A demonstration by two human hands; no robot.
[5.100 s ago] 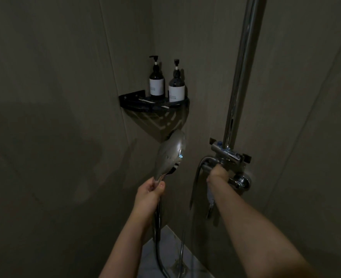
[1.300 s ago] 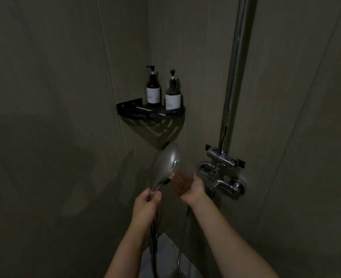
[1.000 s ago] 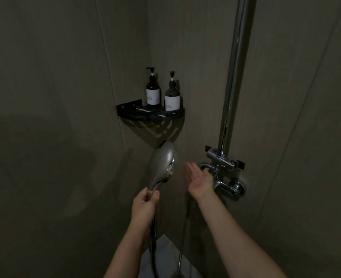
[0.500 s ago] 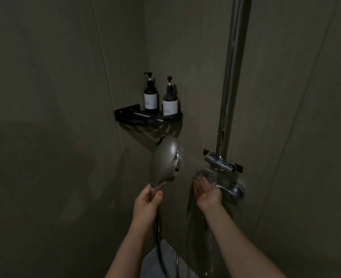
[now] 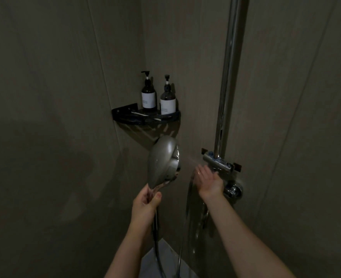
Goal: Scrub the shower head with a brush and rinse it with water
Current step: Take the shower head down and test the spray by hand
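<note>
My left hand grips the handle of a silver shower head, held upright with its face turned right. Water sprays from that face toward my right hand, which is held up with fingers straight and palm facing the spray, just in front of the chrome mixer valve. The metal hose hangs down from the handle. No brush is in view.
A chrome riser pipe runs up from the mixer. A black corner shelf carries two dark pump bottles. A tap knob sits below the mixer. Grey tiled walls close in on three sides; floor shows at the bottom.
My right hand left the tap and now sits open in the spray. The shower head turned slightly, and water now streams from it and runs down the wall.
</note>
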